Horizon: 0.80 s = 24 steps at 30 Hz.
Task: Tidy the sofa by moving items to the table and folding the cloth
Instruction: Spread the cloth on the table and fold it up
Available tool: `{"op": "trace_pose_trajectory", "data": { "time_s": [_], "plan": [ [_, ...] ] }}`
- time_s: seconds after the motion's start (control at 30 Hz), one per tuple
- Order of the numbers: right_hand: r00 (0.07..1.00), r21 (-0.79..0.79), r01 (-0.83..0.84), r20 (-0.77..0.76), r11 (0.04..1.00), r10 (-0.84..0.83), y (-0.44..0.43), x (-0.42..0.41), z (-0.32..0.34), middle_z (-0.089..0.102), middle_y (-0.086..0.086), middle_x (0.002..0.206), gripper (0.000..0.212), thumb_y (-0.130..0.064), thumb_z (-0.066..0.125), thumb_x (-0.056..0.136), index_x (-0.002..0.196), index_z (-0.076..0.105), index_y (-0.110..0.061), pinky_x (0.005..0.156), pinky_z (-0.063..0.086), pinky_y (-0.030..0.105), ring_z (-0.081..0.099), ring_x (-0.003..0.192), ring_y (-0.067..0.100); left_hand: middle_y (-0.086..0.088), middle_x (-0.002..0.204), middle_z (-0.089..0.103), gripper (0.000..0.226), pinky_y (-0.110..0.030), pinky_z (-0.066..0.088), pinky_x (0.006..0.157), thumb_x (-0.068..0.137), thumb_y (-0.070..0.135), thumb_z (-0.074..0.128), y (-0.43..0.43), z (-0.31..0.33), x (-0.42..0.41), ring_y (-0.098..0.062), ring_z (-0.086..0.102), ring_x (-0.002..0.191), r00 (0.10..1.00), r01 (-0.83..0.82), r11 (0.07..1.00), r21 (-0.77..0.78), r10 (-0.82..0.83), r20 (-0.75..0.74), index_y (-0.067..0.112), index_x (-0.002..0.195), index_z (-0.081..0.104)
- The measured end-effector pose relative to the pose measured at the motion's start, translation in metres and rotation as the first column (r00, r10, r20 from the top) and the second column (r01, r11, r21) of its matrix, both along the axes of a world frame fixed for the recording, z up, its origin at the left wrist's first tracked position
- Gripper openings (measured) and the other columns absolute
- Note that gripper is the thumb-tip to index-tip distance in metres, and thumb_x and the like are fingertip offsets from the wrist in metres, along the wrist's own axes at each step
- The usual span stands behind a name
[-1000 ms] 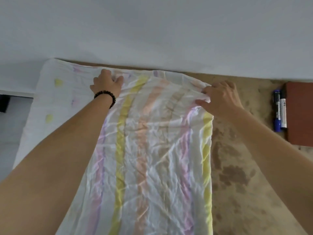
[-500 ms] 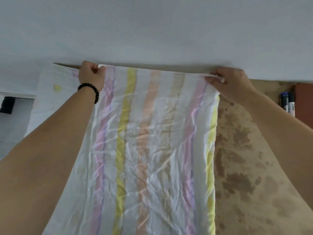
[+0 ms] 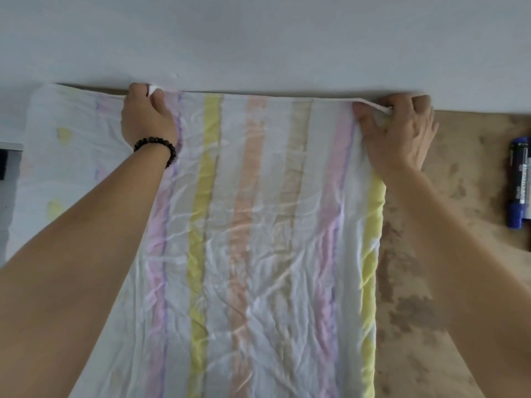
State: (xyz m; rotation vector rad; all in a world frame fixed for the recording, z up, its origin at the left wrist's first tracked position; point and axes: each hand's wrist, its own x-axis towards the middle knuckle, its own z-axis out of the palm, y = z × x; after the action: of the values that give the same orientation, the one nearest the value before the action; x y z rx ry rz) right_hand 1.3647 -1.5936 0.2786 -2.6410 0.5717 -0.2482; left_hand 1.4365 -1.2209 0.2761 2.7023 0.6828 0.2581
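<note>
Pale wall (image 3: 258, 38) fills upper frame. Brown mottled table surface (image 3: 431, 282) below, right side bare. Striped cloth (image 3: 258, 239) spread flat across it – yellow, pink, peach, tan bands running lengthwise, wrinkled, far edge pulled taut along wall line; second layer with yellow spots showing at left. Left hand (image 3: 146, 122) fisted, pinching far edge near left corner; black bead bracelet (image 3: 156, 145) on wrist. Right hand (image 3: 399, 133) clamped over far right corner, fabric bunched under fingers. Blue marker (image 3: 518, 182) at right edge – well apart from cloth.
</note>
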Motion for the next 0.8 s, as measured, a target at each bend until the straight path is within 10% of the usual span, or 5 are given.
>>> {"op": "trace_pose_trajectory", "data": {
  "time_s": [0.17, 0.3, 0.5, 0.63, 0.8],
  "plan": [
    [0.997, 0.195, 0.079, -0.004, 0.977, -0.08, 0.0, -0.042, 0.012, 0.05, 0.007, 0.126, 0.067, -0.067, 0.048, 0.09, 0.127, 0.049, -0.012, 0.084, 0.043, 0.032, 0.05, 0.115, 0.026, -0.011, 0.122, 0.058, 0.046, -0.024, 0.042, 0.084, 0.093, 0.041, 0.049, 0.003, 0.011, -0.009, -0.02, 0.057, 0.101, 0.995, 0.033, 0.969, -0.247, -0.008, 0.099, 0.007, 0.123, 0.054],
    [0.995, 0.068, 0.032, -0.097, 0.997, -0.025, 0.0, -0.071, 0.004, 0.059, 0.009, 0.112, 0.038, -0.048, 0.048, 0.098, 0.114, 0.06, -0.015, 0.08, 0.037, 0.033, 0.053, 0.103, 0.03, -0.021, 0.135, 0.045, 0.049, -0.036, 0.032, 0.1, 0.094, 0.04, 0.05, -0.024, 0.014, -0.071, -0.037, 0.044, 0.125, 0.952, 0.19, 0.959, 0.211, -0.232, 0.201, 0.006, 0.129, 0.052],
    [0.966, 0.031, 0.255, -0.044, 0.966, -0.253, -0.008, -0.048, 0.005, 0.057, 0.008, 0.124, 0.034, -0.033, 0.039, 0.101, 0.121, 0.058, -0.012, 0.075, 0.035, 0.036, 0.054, 0.108, 0.03, -0.013, 0.163, 0.004, 0.071, -0.058, -0.004, 0.117, 0.094, 0.068, 0.024, -0.044, -0.012, -0.127, -0.032, 0.0, 0.149, 0.844, 0.488, 0.862, 0.136, -0.427, -0.324, 0.031, 0.154, 0.016],
    [0.973, -0.106, -0.112, 0.189, 0.988, 0.13, 0.041, -0.078, 0.016, 0.052, 0.021, 0.139, 0.042, -0.028, 0.043, 0.104, 0.139, 0.052, -0.006, 0.096, 0.042, 0.043, 0.053, 0.122, 0.038, -0.011, 0.163, 0.001, 0.074, -0.058, -0.003, 0.117, 0.092, 0.071, 0.014, -0.046, -0.015, -0.126, -0.031, -0.001, 0.149, 0.853, 0.464, 0.867, 0.182, -0.382, -0.357, 0.031, 0.154, 0.007],
    [0.872, -0.101, -0.464, -0.225, 0.88, 0.434, 0.074, -0.135, -0.013, 0.007, 0.018, 0.165, 0.071, -0.059, 0.033, 0.101, 0.159, 0.018, -0.02, 0.122, 0.008, 0.052, 0.005, 0.153, 0.033, -0.009, 0.163, 0.0, 0.077, -0.056, -0.002, 0.118, 0.09, 0.074, 0.011, -0.046, -0.018, -0.127, -0.028, -0.002, 0.15, 0.856, 0.456, 0.871, 0.18, -0.375, -0.355, 0.033, 0.154, 0.005]
  ]
}}
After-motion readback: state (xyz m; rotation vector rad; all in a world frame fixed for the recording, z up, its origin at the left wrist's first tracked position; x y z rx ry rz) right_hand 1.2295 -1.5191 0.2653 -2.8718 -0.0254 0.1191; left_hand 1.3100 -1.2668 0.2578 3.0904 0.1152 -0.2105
